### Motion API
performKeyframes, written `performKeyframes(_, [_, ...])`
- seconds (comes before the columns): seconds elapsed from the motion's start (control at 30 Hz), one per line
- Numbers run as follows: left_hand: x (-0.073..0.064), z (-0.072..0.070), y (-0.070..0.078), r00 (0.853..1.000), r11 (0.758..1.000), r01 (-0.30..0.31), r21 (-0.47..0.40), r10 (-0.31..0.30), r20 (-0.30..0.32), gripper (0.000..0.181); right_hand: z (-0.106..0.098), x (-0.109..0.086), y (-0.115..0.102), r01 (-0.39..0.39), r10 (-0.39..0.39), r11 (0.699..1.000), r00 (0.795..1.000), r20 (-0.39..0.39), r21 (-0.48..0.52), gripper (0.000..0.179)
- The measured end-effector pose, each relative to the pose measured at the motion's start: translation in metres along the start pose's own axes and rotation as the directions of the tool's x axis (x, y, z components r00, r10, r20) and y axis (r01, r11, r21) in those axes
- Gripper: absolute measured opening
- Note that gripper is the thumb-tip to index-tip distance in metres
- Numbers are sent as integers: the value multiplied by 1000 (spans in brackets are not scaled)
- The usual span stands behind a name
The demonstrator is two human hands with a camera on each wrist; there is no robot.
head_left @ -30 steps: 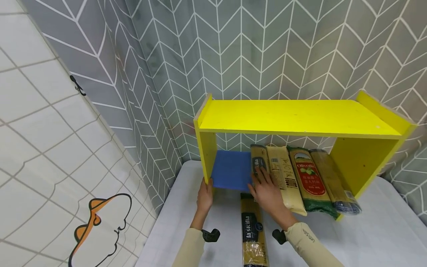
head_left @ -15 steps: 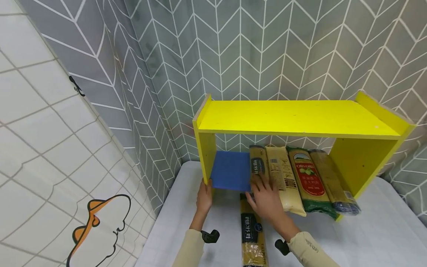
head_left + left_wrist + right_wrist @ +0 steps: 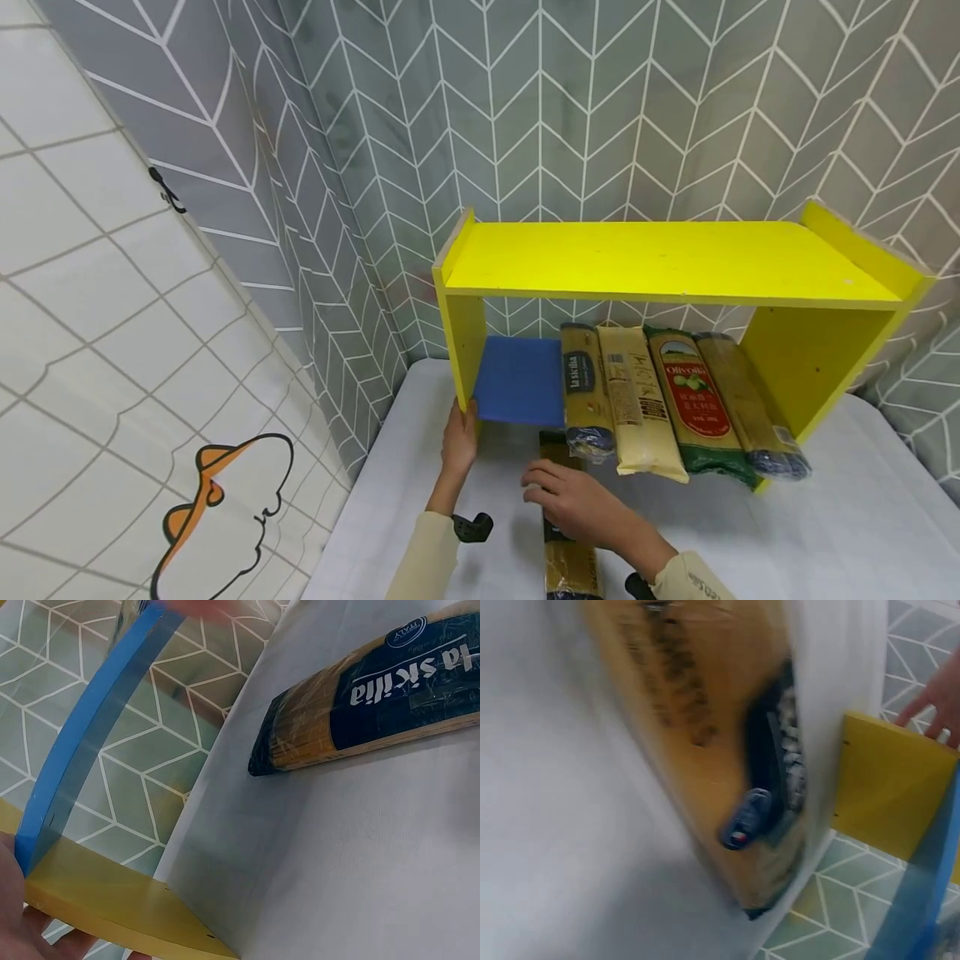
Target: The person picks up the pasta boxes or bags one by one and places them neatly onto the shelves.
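My left hand (image 3: 458,443) grips the front edge of the left side panel (image 3: 467,350) of a yellow shelf; in the left wrist view its fingers (image 3: 67,943) wrap around the panel. Below the shelf, a spaghetti pack (image 3: 572,567) with a dark "la sicilia" label lies on the white cloth. Over this pack hovers my right hand (image 3: 577,502), fingers loosely bent and nothing held, covering part of the label. A matching spaghetti pack (image 3: 583,387) lies on the blue lower board (image 3: 519,379), leftmost of a row. The right wrist view is blurred.
Right of that pack lie a cream pack (image 3: 637,392), a green-and-red Olivoilà pack (image 3: 696,392) and another spaghetti pack (image 3: 750,408), reaching the right side panel (image 3: 810,358). Above them runs the yellow top board (image 3: 645,258). A patterned curtain (image 3: 570,108) hangs behind.
My right hand has left the leftmost pack on the shelf and moved down toward me, over the pack on the cloth. The left hand has stayed on the side panel.
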State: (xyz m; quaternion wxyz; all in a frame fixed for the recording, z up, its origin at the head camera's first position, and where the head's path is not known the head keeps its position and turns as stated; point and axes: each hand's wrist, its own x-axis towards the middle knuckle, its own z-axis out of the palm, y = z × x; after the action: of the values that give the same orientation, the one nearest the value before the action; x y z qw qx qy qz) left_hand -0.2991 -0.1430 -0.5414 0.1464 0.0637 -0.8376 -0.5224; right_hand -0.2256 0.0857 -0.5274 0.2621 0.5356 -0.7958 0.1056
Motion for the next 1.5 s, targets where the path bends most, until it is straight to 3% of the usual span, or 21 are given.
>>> performKeyframes(0.1, [1, 0, 0, 1000, 1000, -5, 1, 5, -2, 40, 5, -8, -6, -36, 28, 997, 993, 118, 65, 25])
performKeyframes(0.2, [1, 0, 2, 1000, 1000, -6, 2, 6, 3, 40, 10, -17, -11, -174, 155, 983, 959, 236, 64, 14])
performKeyframes(0.37, [2, -2, 4, 1000, 1000, -7, -7, 7, 5, 41, 19, -25, -20, -438, 381, 897, 835, 397, 61, 19])
performKeyframes(0.47, [2, -2, 5, 1000, 1000, 8, -2, -8, 10, 43, 26, -29, -25, -557, 461, 827, 751, 472, 79, 36])
performKeyframes(0.53, [2, -3, 4, 1000, 1000, 14, 2, -14, 13, 43, 33, -31, -28, -599, 491, 796, 717, 495, 79, 45])
performKeyframes(0.63, [2, -3, 4, 1000, 1000, 14, 0, -14, 17, 43, 41, -31, -33, -621, 524, 782, 699, 486, 52, 52])
performKeyframes(0.8, [3, -3, 2, 1000, 1000, 7, -15, -6, 19, 44, 42, -30, -34, -635, 552, 770, 708, 440, 56, 43])
performKeyframes(0.9, [2, -3, 1, 1000, 1000, 10, -16, -10, 24, 44, 39, -31, -33, -644, 540, 760, 701, 465, 87, 52])
performKeyframes(1.0, [0, -2, 1, 999, 1000, 16, -15, -16, 30, 43, 36, -33, -30, -687, 551, 717, 665, 504, 122, 72])
performKeyframes(1.13, [-1, -1, 2, 999, 1000, 8, -21, -7, 32, 42, 33, -35, -25, -769, 589, 617, 592, 550, 167, 104])
performKeyframes(1.17, [-1, -2, 1, 999, 1000, 5, -22, -4, 31, 42, 32, -35, -23, -779, 592, 604, 581, 559, 170, 109])
performKeyframes(1.23, [-2, -2, 1, 1000, 1000, 2, -26, -1, 31, 41, 30, -36, -20, -792, 587, 587, 560, 585, 169, 115])
performKeyframes(1.3, [-1, -3, 0, 1000, 1000, 9, -27, -8, 30, 41, 29, -36, -18, -788, 580, 595, 556, 595, 157, 116])
performKeyframes(1.37, [-2, -3, -1, 1000, 1000, 12, -29, -11, 29, 41, 28, -37, -18, -796, 600, 592, 537, 593, 122, 114])
performKeyframes(1.43, [-1, -2, -1, 1000, 1000, 12, -28, -11, 27, 40, 27, -40, -19, -814, 640, 575, 506, 578, 76, 110])
performKeyframes(1.5, [-1, -3, -1, 1000, 1000, 7, -25, -6, 23, 40, 26, -42, -22, -832, 690, 554, 460, 559, 1, 105])
